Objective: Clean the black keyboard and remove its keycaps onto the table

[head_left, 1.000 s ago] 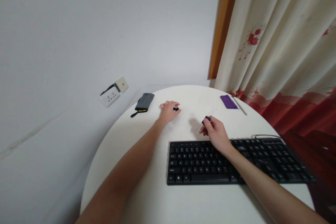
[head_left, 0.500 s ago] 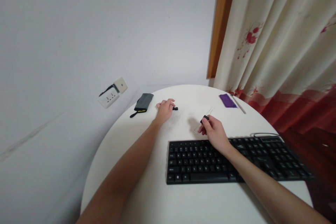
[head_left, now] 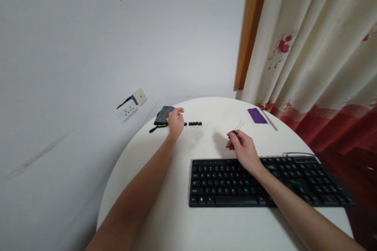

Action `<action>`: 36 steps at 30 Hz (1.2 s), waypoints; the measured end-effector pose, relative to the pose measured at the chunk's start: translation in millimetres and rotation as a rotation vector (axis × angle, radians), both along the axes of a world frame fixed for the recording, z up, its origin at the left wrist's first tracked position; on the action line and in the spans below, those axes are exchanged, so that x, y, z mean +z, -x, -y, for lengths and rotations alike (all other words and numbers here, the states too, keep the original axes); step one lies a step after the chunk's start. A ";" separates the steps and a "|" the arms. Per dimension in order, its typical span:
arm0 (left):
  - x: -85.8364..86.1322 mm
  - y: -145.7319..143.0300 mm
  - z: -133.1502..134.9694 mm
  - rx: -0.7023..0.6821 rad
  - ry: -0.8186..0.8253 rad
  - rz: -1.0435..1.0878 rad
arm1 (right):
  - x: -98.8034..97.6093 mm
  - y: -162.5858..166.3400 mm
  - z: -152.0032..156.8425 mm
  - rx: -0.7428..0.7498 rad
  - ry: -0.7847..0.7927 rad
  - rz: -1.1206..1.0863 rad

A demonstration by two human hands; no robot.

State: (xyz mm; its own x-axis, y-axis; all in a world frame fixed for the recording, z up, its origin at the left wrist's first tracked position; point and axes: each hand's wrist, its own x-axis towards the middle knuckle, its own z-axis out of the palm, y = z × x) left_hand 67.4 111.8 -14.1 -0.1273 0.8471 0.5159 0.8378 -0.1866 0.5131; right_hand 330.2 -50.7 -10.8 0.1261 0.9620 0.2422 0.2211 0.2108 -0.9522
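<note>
My right hand [head_left: 242,144] is closed on a keycap puller with a black handle [head_left: 234,134] and thin wire loops [head_left: 240,124], held above the table behind the black keyboard [head_left: 224,184]. My left hand [head_left: 176,120] is over the far left of the table, its visible fingers loosely stretched and apart; its underside is hidden. Just right of it, several black keycaps [head_left: 195,123] lie in a row. A grey pouch [head_left: 164,115] with yellow trim is partly covered by this hand.
The round white table [head_left: 165,219] stands against the wall. Toward its far right edge lie a purple cloth [head_left: 257,115] and a pale stick-like tool [head_left: 270,120]. A keyboard cable [head_left: 300,153] curls behind the keyboard. Wall sockets [head_left: 126,110] are at left, a curtain [head_left: 282,66] at right.
My left hand has moved left toward the grey pouch, uncovering more of the keycap row. The right hand keeps the puller in nearly the same place. The view has shifted slightly.
</note>
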 end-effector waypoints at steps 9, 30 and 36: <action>-9.3 -4.4 19.2 -0.133 0.103 -0.233 | 2.3 0.1 0.7 -0.070 -0.059 0.060; -2.5 35.3 -20.5 -0.397 0.283 -0.377 | -14.6 57.2 -167.5 0.247 0.086 0.698; -10.6 36.4 -31.9 -0.447 0.296 -0.347 | -15.4 62.1 -176.1 0.268 0.096 0.722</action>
State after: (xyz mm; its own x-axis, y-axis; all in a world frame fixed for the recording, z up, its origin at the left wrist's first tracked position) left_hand 31.0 143.7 -24.8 0.4037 0.8927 0.2000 0.8386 -0.4485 0.3091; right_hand 268.1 125.4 -26.2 -0.2713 0.9582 0.0904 0.7467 0.2688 -0.6084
